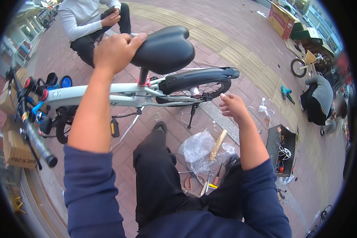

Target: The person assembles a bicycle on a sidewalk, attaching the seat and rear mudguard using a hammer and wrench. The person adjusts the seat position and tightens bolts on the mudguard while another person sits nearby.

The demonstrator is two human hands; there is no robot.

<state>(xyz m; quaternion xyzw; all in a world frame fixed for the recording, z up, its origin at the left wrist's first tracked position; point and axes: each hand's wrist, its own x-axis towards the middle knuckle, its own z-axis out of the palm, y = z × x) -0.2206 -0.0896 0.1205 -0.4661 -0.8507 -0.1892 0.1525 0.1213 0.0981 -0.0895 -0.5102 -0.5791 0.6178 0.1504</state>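
Observation:
A pale grey-green bicycle [83,93] stands across in front of me, with its handlebar [35,142] to the left. My left hand [117,51] is closed over the nose of the black saddle [166,49], thumb on top. Under the saddle's rear, a black mudguard [202,77] covers the back wheel [223,90]. The kickstand [192,117] points down to the paving. My right hand [235,108] hovers just right of the rear axle, apart from the wheel, fingers loosely spread and nothing visible in them. A pedal [114,129] hangs below the frame.
Between my feet lie clear plastic wrapping [196,146], pliers [187,182] and a yellow-handled tool [213,185]. An open toolbox [270,146] stands right. One person [81,25] sits beyond the bicycle; another [319,97] crouches far right near a green drill [285,93]. Cardboard boxes [18,146] stand left.

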